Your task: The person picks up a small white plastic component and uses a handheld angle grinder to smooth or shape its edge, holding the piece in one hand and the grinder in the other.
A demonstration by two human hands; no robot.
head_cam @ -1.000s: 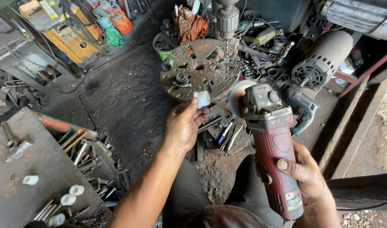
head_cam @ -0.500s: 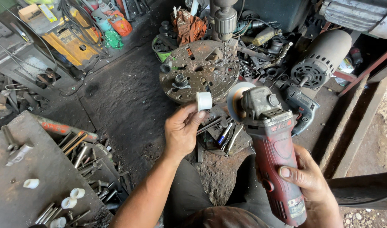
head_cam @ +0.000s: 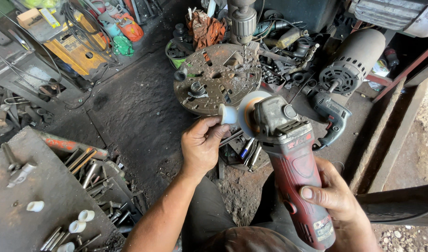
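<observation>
The left hand (head_cam: 201,148), gripping a small white ring (head_cam: 228,114), has lifted it against the disc of the red angle grinder (head_cam: 293,163) clenched in the right hand (head_cam: 335,196).

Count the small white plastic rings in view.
5: one in the left hand, white ring against the grinder disc; four on the grey metal table at lower left. Clutter may hide more.
</observation>
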